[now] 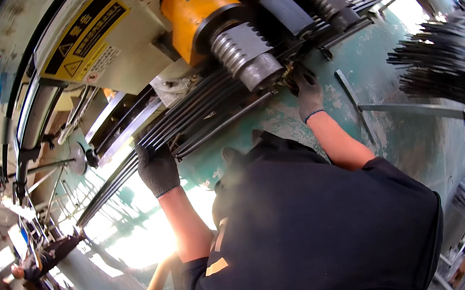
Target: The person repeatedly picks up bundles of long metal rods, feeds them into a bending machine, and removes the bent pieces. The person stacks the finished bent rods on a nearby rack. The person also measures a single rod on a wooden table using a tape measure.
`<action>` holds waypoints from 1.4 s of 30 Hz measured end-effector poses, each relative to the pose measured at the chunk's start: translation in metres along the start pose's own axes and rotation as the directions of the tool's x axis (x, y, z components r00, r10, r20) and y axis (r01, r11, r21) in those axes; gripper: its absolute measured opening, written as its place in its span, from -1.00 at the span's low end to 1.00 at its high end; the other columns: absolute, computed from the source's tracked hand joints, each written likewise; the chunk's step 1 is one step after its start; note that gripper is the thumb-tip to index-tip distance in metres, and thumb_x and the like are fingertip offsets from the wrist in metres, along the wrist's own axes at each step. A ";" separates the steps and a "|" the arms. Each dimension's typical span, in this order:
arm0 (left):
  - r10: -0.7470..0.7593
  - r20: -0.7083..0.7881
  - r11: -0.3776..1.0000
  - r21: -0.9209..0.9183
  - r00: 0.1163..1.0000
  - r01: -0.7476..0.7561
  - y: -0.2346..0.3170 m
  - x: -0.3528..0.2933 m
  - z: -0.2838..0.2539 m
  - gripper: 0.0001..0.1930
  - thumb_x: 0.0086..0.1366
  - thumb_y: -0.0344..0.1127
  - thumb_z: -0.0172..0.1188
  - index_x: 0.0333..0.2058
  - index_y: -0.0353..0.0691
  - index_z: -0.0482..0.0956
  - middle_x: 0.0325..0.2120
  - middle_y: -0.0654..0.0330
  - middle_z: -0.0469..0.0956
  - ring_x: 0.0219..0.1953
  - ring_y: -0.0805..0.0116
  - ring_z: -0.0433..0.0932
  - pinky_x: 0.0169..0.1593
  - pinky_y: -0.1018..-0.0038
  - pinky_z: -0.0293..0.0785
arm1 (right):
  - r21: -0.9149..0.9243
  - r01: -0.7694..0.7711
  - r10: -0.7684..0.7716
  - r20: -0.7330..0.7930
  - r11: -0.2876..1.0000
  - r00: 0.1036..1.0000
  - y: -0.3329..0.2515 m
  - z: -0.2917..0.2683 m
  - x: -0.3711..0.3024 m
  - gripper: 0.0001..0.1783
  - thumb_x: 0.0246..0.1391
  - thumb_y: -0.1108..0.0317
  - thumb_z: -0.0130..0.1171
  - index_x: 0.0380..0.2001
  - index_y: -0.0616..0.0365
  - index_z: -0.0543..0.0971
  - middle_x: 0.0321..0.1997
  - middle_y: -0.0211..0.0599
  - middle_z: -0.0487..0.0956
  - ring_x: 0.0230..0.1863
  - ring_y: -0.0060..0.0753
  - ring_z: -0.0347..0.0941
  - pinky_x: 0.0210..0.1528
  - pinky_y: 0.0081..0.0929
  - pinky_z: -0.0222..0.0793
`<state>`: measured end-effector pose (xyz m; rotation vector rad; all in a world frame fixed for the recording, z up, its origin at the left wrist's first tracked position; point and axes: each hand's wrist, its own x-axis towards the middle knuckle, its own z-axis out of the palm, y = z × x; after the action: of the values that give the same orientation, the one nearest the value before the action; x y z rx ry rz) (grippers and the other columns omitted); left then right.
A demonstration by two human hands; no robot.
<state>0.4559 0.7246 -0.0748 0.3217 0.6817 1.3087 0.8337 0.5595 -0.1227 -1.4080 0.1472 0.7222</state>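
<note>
A bundle of long, thin dark metal rods (181, 113) runs slantwise beneath the machine, from lower left to upper right. My left hand (157, 169), in a dark grey knit glove, is closed round the rods left of the machine, thumb on the near-left side. In a matching glove, my right hand (309, 96) reaches in beside the ridged steel cylinder (247, 55) under an orange housing (197, 9). Its fingers curl at small dark fittings by the rods; what they grip is hidden. A thicker bar (224, 125) lies along the near side of the bundle.
A second ridged cylinder (333, 5) hangs further right. A yellow-and-black warning label (86, 35) is on the machine panel. Stacked dark bars (435, 56) stand at right, near a grey metal frame (410, 110). Another person (47, 257) is at far left, near the rods' end.
</note>
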 end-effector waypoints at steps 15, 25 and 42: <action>0.230 -0.222 0.920 -0.269 0.948 -0.286 0.200 -0.007 -0.156 -0.35 0.58 0.10 -0.03 0.30 -0.43 0.32 0.29 -0.20 0.39 0.36 -0.22 0.34 0.50 -0.27 0.17 | -0.689 -0.280 0.313 -0.081 0.668 0.946 0.163 -0.157 0.044 -0.61 0.33 0.03 0.23 -0.46 0.10 0.62 -0.58 -0.38 0.55 -0.63 -0.50 0.38 -0.59 -0.43 0.23; 0.288 0.097 0.957 -0.034 0.953 -0.287 0.440 0.032 -0.357 -0.18 0.51 0.25 0.05 0.35 -0.43 0.19 0.25 -0.19 0.36 0.27 -0.22 0.42 0.36 -0.23 0.35 | -0.733 -0.404 0.329 -0.256 0.547 0.909 0.220 -0.144 -0.057 -0.65 0.29 0.08 0.22 -0.40 0.15 0.61 -0.53 -0.26 0.56 -0.58 -0.34 0.48 -0.56 -0.33 0.32; -0.035 0.062 0.896 0.444 0.997 0.004 0.469 0.065 -0.330 -0.27 0.60 0.10 -0.03 0.49 -0.31 0.13 0.45 -0.27 0.20 0.41 -0.22 0.34 0.43 -0.21 0.31 | -0.759 -0.304 0.267 -0.178 0.575 0.947 0.181 -0.105 -0.109 -0.73 0.22 0.14 0.24 -0.35 0.14 0.62 -0.45 -0.33 0.60 -0.51 -0.46 0.47 -0.46 -0.41 0.35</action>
<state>-0.1066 0.8540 -0.0732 0.7267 0.9227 1.1069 0.6845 0.4202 -0.2411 -2.2884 0.0945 1.1054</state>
